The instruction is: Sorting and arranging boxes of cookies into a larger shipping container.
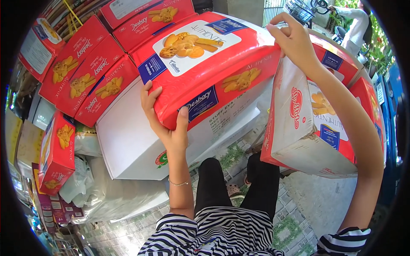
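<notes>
A large red biscuit box [247, 57] with a white label panel and pictured biscuits lies tilted in front of me, on a white carton [128, 123]. My left hand [166, 128] is closed around its near left corner, thumb on the front side and fingers over the top. At the far right end, my right hand [297, 42] has bent fingers closed on the box's corner; part of that grip is hidden behind the hand. Under my right forearm stands a red and grey-white carton [294, 141] with scuffed edges.
Several red biscuit boxes [81, 68] are stacked at the left and back. One red box [57, 149] stands beside plastic bags [81, 179] at the lower left. More red boxes [333, 55] sit beyond my right arm. Another person [352, 25] and a bicycle [299, 10] are at the far right.
</notes>
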Demonstrator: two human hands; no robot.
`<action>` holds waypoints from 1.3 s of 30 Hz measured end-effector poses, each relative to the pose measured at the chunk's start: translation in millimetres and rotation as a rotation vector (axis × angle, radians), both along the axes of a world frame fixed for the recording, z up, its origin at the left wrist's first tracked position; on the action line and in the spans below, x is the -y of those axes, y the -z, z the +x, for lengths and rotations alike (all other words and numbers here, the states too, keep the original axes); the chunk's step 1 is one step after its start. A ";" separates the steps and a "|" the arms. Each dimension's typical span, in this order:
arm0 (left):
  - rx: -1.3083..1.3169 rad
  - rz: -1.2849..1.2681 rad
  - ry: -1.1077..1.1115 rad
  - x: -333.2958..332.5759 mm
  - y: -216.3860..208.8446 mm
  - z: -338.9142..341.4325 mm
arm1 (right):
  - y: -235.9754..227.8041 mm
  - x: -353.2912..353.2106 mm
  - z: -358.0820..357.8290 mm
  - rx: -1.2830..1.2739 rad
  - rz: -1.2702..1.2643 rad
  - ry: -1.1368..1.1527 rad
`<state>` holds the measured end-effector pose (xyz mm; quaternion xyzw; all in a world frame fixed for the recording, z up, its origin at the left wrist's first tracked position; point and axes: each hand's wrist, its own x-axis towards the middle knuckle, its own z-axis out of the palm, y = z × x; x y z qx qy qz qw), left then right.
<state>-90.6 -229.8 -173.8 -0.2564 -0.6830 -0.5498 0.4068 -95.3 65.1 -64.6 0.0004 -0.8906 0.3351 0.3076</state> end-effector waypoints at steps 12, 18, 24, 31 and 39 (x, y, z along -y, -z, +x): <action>-0.046 -0.184 -0.030 5.8 5.0 34.9 | 10.8 9.6 -15.4 0.294 0.818 0.058; -0.080 -0.191 -0.050 4.4 15.6 37.7 | 4.1 16.4 -5.7 0.434 0.678 0.102; -0.095 -0.098 -0.028 -1.9 15.1 29.5 | 11.6 12.7 -9.9 0.319 0.691 0.051; -0.104 -0.083 -0.016 -1.7 15.0 28.1 | 10.9 16.7 -10.0 0.354 0.658 0.054; 0.090 -0.028 -0.008 -8.7 -1.1 38.9 | 14.7 16.4 -6.5 -0.109 0.656 -0.015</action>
